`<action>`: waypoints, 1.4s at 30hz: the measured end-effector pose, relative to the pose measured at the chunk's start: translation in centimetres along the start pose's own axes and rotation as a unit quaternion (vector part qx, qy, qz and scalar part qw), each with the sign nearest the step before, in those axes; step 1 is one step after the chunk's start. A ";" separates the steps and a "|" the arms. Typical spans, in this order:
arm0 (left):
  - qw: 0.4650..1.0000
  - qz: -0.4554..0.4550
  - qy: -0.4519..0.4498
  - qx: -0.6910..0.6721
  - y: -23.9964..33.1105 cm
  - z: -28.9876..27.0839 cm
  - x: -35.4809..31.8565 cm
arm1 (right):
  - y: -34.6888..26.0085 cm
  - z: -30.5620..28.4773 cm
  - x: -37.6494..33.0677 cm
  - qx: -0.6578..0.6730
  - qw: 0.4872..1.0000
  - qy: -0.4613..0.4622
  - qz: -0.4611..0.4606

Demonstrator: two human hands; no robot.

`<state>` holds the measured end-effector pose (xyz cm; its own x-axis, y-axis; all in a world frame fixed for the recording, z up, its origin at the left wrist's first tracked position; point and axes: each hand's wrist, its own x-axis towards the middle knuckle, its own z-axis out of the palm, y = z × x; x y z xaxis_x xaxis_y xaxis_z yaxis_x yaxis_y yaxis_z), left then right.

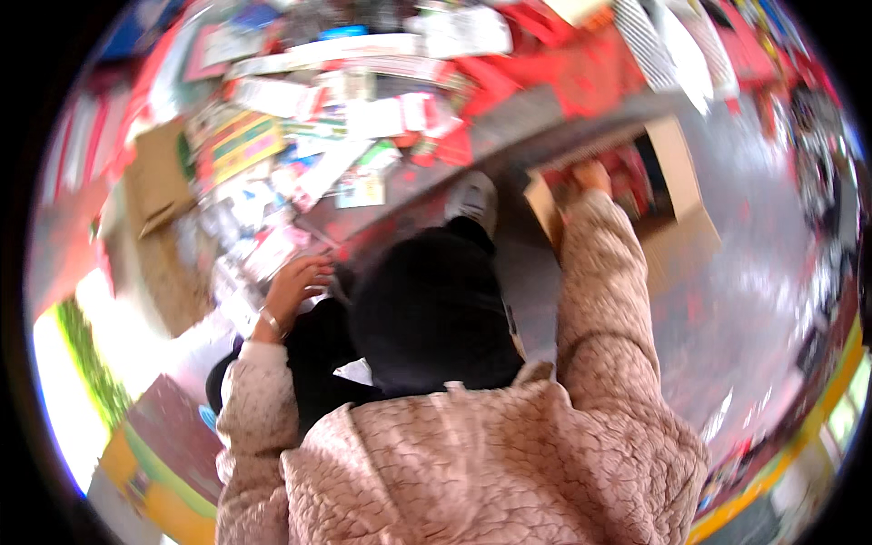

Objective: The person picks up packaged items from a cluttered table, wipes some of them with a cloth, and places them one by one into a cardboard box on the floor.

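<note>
On the right, an open cardboard box (677,168) stands on the grey floor with its flaps folded out. Inside it lie red items (629,177), too blurred to name. My right hand (590,176) reaches into this box over the red items, and its fingers are smeared and partly hidden. My left hand (300,283), with a bracelet at the wrist, hovers by my knee, next to a heap of packets and papers (259,254). Its fingers stretch out, slightly bent, and I see nothing held in them.
Ahead spreads a pile of printed packages (282,95) on a low ledge, with red cloth or bags (595,73) at its right. Another cardboard box (159,177) stands at the left. My shoe (472,198) rests between ledge and box. Shiny wrapped goods (822,200) line the far right.
</note>
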<state>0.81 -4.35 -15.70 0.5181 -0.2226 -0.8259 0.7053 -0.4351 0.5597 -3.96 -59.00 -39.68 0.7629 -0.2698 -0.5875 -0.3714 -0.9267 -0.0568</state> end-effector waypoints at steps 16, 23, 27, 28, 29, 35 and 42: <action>0.940 0.246 -0.105 -0.212 6.2 -3.5 -6.5 | -9.7 -21.6 -16.7 0.706 0.706 0.054 0.000; 0.961 0.203 -0.121 -0.141 7.1 -2.1 -6.9 | -31.6 -28.3 -10.4 0.267 0.877 0.083 -0.391; 0.960 0.214 -0.138 -0.121 7.1 -2.0 -8.1 | -42.9 -26.7 -8.3 -0.083 0.940 0.119 -0.308; 0.957 0.222 -0.140 -0.128 6.8 -2.1 -8.1 | -44.9 -26.1 -8.6 -0.100 0.941 0.125 -0.299; 0.945 0.253 -0.161 -0.127 6.2 -2.2 -7.7 | -46.1 -25.2 -8.0 -0.124 0.937 0.125 -0.302; 0.948 0.256 -0.154 -0.108 6.4 -2.4 -8.8 | -49.1 -22.4 -5.7 -0.180 0.949 0.089 -0.245; 0.950 0.255 -0.151 -0.103 6.2 -3.0 -9.4 | -48.4 -22.0 -3.0 0.012 0.989 0.086 -0.123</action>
<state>1.79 -2.31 -4.21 0.6776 -0.6112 -0.4090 0.4962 -0.0305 0.8677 23.35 -19.13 -17.44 0.9093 -0.0791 -0.4085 -0.1740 -0.9641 -0.2006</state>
